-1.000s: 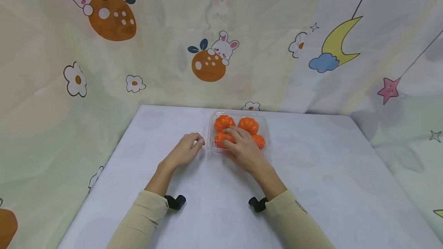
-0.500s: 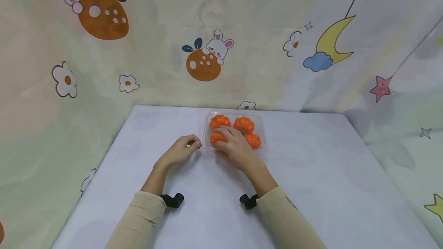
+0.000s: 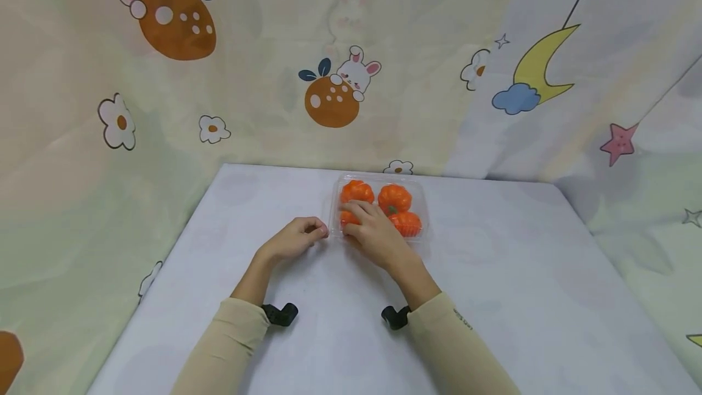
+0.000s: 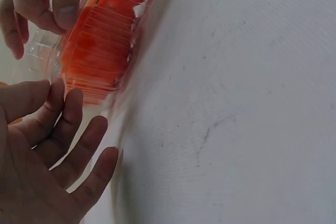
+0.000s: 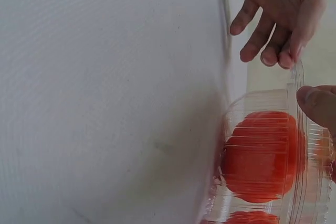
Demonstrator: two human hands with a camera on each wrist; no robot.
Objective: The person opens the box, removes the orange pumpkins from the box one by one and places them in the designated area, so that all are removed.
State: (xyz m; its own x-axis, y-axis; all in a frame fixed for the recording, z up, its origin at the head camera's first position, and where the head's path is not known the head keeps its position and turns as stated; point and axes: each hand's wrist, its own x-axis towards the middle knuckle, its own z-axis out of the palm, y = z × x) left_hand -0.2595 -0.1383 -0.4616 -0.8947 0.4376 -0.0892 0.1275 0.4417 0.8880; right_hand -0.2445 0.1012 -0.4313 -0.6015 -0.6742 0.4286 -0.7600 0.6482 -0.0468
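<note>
A clear plastic clamshell box (image 3: 421, 191) holds several orange pumpkin-shaped pieces, among them a back-right pumpkin (image 3: 396, 197) with a green stem. At its front-left corner my left hand (image 3: 292, 239) pinches the rim between thumb and index finger, the other fingers spread apart. My right hand (image 3: 378, 239) lies over the front of the box, thumb touching the front rim (image 5: 298, 150) and fingers reaching across the top. It partly covers the front-left pumpkin (image 3: 348, 218). Through the ribbed front wall, a front pumpkin (image 5: 261, 156) shows in the right wrist view.
The box stands near the back edge of a white-covered table (image 3: 493, 273). A cartoon-printed cloth (image 3: 263, 66) hangs behind and around it. A black wrist mount (image 3: 281, 314) sticks out from the left sleeve, and another black mount (image 3: 396, 317) from the right sleeve.
My right hand has slid left along the box's front, uncovering more of the front-right pumpkin. The left fingertips have come slightly closer to the front-left corner. The box stays in place.
</note>
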